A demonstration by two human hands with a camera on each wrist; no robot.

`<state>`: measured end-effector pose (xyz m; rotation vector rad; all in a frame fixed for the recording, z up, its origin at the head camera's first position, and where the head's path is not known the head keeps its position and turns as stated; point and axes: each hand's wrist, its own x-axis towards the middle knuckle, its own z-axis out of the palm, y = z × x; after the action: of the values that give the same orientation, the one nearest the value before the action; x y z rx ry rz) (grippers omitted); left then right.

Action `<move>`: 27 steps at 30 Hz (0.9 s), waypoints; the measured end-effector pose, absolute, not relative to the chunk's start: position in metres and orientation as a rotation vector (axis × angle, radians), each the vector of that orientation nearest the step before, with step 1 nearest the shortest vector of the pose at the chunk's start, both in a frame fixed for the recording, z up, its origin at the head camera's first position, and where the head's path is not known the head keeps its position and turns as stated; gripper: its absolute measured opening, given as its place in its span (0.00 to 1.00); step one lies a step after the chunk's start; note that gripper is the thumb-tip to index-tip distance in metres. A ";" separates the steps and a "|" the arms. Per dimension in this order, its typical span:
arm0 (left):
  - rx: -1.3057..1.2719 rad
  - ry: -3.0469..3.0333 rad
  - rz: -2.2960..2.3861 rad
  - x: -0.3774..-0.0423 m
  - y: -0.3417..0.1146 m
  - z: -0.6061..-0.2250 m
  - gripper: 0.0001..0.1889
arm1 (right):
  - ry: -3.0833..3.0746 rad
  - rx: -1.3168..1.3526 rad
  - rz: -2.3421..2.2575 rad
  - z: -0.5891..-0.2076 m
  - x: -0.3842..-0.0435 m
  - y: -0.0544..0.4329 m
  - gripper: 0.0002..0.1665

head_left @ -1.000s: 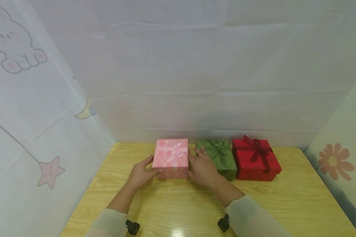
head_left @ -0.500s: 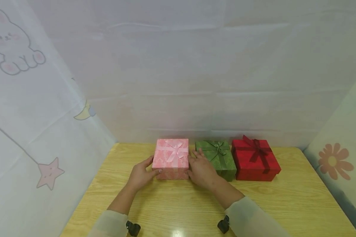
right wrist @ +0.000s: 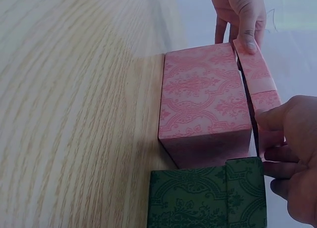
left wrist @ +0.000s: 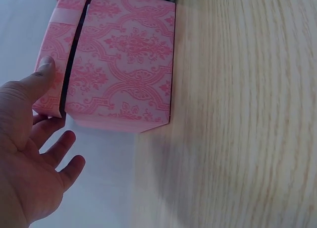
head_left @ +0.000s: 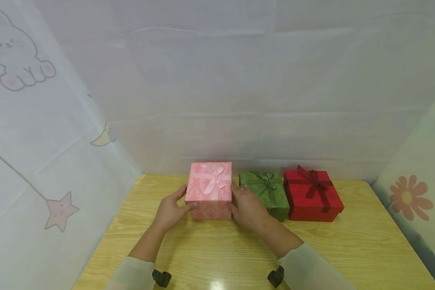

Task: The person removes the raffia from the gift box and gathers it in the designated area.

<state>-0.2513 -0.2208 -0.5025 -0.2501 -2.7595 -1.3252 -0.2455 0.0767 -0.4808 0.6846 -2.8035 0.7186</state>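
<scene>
A pink patterned gift box stands on the wooden table. Its lid, topped with a pink ribbon bow, is raised slightly; both wrist views show a dark gap beneath the lid's edge. My left hand grips the lid's left end, thumb on its front face and some fingers under the edge. At the opposite end my right hand holds the lid, its thumb on the front and fingers behind. The right hand partly overlaps the green gift box in the head view.
To the right of the green box, a red gift box with a dark red bow stands close beside it. Pale printed cloth hangs behind the table and along its sides.
The pink lid has risen a little from its box, and both hands have moved up with it. The green and red boxes have stayed in place.
</scene>
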 end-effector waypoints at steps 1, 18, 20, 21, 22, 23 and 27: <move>-0.249 -2.757 -1.327 -0.251 -0.220 -0.501 0.48 | -2.796 0.671 0.730 -0.480 -0.245 0.077 0.40; -0.193 -2.735 -1.378 -0.245 -0.215 -0.492 0.50 | -2.727 0.593 0.935 -0.477 -0.236 0.079 0.42; -0.184 -2.719 -1.395 -0.244 -0.214 -0.491 0.50 | -2.711 0.585 0.984 -0.476 -0.233 0.080 0.42; -0.179 -2.707 -1.404 -0.243 -0.214 -0.490 0.50 | -2.704 0.582 0.998 -0.476 -0.233 0.080 0.42; -0.172 -2.698 -1.409 -0.243 -0.213 -0.490 0.49 | -2.697 0.581 1.011 -0.476 -0.232 0.081 0.42; -0.171 -2.689 -1.411 -0.242 -0.213 -0.489 0.49 | -2.689 0.580 1.027 -0.477 -0.231 0.082 0.42; -0.145 -2.644 -1.442 -0.240 -0.213 -0.488 0.47 | -2.648 0.601 1.039 -0.479 -0.231 0.085 0.41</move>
<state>-0.2401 -0.2131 -0.4884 -0.1450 -2.6441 -1.4419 -0.2308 0.0847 -0.4787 0.6014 -2.6482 1.0388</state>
